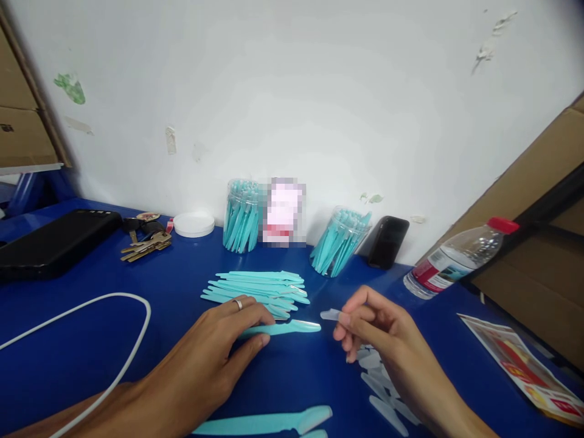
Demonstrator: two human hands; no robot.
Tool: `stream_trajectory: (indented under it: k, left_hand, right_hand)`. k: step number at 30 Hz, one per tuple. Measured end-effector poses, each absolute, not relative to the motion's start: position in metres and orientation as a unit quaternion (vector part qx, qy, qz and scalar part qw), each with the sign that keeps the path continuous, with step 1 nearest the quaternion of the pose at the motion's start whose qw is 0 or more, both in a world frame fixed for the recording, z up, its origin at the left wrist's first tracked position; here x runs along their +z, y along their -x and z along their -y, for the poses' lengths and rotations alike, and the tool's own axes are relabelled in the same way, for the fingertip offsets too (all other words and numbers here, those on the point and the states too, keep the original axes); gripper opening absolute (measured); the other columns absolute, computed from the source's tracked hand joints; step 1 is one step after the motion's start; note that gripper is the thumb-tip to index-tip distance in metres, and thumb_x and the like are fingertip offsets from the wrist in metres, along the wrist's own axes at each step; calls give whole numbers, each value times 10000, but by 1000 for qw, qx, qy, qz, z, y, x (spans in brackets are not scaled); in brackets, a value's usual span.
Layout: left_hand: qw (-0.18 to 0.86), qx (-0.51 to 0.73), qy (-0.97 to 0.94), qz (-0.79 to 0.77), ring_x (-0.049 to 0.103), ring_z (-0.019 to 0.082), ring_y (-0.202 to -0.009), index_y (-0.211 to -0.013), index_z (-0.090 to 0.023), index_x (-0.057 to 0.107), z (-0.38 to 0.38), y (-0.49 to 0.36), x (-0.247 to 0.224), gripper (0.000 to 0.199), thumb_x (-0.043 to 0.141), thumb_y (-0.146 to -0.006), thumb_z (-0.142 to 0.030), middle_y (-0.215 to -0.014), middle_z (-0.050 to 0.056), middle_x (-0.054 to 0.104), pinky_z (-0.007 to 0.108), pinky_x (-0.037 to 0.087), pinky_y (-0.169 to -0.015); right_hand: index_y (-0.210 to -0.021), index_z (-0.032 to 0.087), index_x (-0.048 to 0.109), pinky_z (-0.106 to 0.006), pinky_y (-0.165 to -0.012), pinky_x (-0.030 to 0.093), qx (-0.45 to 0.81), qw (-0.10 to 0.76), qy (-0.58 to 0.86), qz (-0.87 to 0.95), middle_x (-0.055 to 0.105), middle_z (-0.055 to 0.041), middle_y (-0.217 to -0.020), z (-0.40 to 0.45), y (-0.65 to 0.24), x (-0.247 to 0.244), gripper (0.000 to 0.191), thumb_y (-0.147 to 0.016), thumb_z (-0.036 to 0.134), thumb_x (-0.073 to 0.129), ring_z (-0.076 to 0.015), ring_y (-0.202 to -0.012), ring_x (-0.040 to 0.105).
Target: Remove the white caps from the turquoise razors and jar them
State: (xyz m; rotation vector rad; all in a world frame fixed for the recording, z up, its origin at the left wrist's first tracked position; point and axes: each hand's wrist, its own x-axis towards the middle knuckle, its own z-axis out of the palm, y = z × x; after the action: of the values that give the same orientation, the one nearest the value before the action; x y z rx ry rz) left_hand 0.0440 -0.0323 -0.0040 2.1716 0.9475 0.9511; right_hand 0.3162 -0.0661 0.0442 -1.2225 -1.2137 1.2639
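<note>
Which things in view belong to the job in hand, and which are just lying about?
Likely the job:
- teal razors, one in the left hand
- translucent caps, one in the right hand
- razor-filled jars
- perhaps the white lid

Apparently lying about:
- keys
- bottle
- dark phone
- cable
- packet

Bright, diffuse light; wall (328, 109) palest mid-frame; wide-angle stretch at edges; pixelated patch (284, 212) near centre.

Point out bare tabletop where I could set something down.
Bare blue table: between keys and razor pile; between left hand, lower razors and caps; between right hand and packet. Crowded: along the wall, with jars and phone.
</note>
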Motion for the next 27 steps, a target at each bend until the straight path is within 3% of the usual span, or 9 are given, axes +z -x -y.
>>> stream_trajectory:
  k: [4, 12, 19, 23, 27]
  left_hand:
    - [287, 344, -818, -361, 691, 189, -968, -1092, -319, 714, 31, -44, -4, 190, 533, -1070, -267, -1048, -33, 749, 287, 494, -854]
    - [281, 337, -821, -365, 704, 196, -1001, -1125, -326, 715, 32, -44, -4, 188, 536, -1076, -291, -1079, -29, 755, 289, 504, -867]
    - [281, 331, -828, -354, 698, 168, -988, -1122, -328, 700, 32, -43, -5, 182, 534, -1085, -262, -1073, -48, 740, 262, 507, -865]
    - [259, 312, -859, -314, 702, 150, -979, -1153, -328, 688, 38, -42, 5, 212, 514, -1104, -218, -1082, -44, 730, 233, 528, -877]
    - [199, 332, -874, -293, 708, 165, -953, -1177, -324, 695, 46, -42, 14, 273, 456, -1121, -204, -1061, -20, 745, 230, 557, -849]
  right_hand:
    - [-925, 171, 780, -194, -524, 546, 514, 477, 505, 502, 800, -51, -722, 65, -317, 44, 320, -808, 422, 940, -128, -589, 653]
    - [-802, 181, 847, -198, -569, 575, 511, 469, 501, 517, 799, -46, -700, 65, -316, 43, 268, -764, 416, 970, -128, -576, 700]
    - [-812, 181, 842, -181, -559, 585, 538, 450, 477, 530, 818, -58, -713, 67, -310, 41, 276, -778, 423, 971, -114, -578, 677]
    - [-872, 190, 789, -211, -567, 602, 554, 444, 470, 524, 829, -56, -738, 73, -304, 33, 345, -737, 428, 1000, -160, -638, 733]
    - [-877, 201, 744, -273, -641, 607, 511, 396, 510, 567, 853, -78, -816, 83, -302, 30, 362, -841, 522, 907, -176, -637, 734]
